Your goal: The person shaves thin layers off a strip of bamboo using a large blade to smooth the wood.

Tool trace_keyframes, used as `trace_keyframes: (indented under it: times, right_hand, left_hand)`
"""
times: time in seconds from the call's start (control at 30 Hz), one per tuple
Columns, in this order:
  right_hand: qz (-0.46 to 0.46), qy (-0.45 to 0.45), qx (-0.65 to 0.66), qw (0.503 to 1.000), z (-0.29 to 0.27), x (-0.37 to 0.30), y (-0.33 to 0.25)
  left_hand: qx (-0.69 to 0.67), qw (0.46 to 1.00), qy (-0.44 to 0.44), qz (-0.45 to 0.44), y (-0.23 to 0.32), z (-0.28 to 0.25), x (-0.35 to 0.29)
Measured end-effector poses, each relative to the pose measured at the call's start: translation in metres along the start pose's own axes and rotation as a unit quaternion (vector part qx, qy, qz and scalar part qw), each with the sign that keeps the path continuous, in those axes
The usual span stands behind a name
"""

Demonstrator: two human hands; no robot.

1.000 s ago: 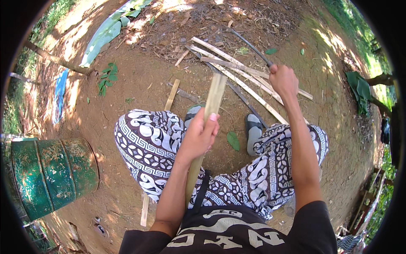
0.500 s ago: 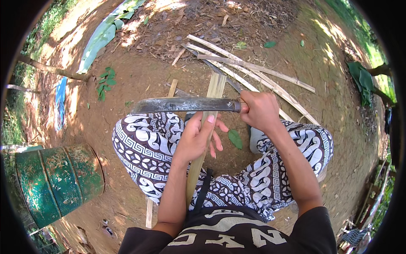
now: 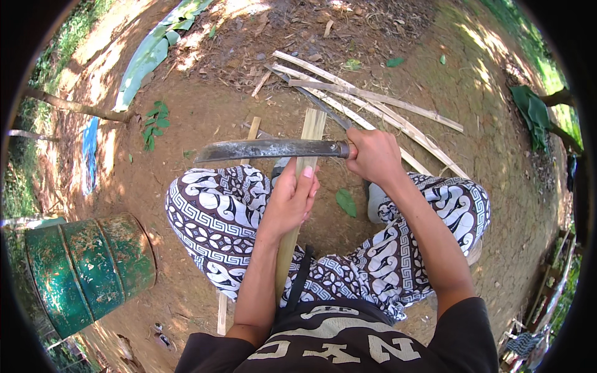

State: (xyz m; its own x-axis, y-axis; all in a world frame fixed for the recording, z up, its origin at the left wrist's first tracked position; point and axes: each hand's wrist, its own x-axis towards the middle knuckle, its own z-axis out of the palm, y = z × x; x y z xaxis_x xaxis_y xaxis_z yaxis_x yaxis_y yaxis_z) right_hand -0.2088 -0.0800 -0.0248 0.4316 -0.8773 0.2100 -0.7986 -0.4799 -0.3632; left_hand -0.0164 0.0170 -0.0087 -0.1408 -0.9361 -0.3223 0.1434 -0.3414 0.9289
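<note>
My right hand [image 3: 376,156] is closed around the wooden handle of a machete [image 3: 267,149]. Its long dark blade points left and lies across a pale wooden slat [image 3: 314,124], just above my left hand. My left hand [image 3: 291,200] wraps round that slat, thumb on top and fingers curled about its right side. The slat runs from the ground ahead back toward my waist, between my patterned trouser legs. A dark strap hangs beside its lower end.
Several long pale wood strips [image 3: 373,105] lie crossed on the dirt ahead right, beside a dark thin bar [image 3: 329,112]. A short wood piece [image 3: 252,135] lies beyond the left knee. A rusty green drum [image 3: 90,267] lies at left. A green leaf [image 3: 346,202] rests between my legs.
My left fingers, spread before, have closed around the slat. The machete and my right hand have shifted slightly left and toward the near side, and the slat's far end leans a little left.
</note>
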Motion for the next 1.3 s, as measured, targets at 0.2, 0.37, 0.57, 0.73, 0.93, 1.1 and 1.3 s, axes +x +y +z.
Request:
trace_keyframes:
  times: [0.2, 0.37, 0.57, 0.73, 0.93, 1.1, 1.3]
  right_hand:
    - [-0.034, 0.066, -0.047, 0.996, 0.006, 0.005, 0.013]
    - [0.268, 0.029, -0.079, 0.96, -0.022, 0.037, 0.064]
    - [0.234, 0.087, 0.055, 0.967, -0.018, 0.02, 0.043]
    - [0.061, 0.02, 0.055, 0.996, -0.012, -0.002, 0.008]
    - [-0.025, 0.009, 0.005, 1.0, 0.0, -0.007, -0.007]
    - [-0.081, 0.057, -0.033, 0.995, 0.01, 0.002, 0.009]
    - [-0.074, 0.096, -0.07, 0.99, 0.013, 0.016, 0.037]
  left_hand:
    - [0.001, 1.0, 0.0, 0.015, -0.003, 0.0, -0.004]
    - [-0.035, 0.998, -0.049, -0.012, 0.018, 0.007, -0.022]
    - [-0.025, 1.0, -0.006, -0.002, 0.004, -0.004, -0.006]
    - [-0.031, 0.999, 0.0, -0.015, 0.003, -0.006, -0.006]
    - [0.016, 1.0, 0.016, 0.003, -0.003, -0.001, -0.006]
    - [0.067, 0.996, 0.017, 0.054, -0.012, -0.002, -0.002]
    - [0.104, 0.991, 0.021, 0.083, -0.014, -0.001, 0.011]
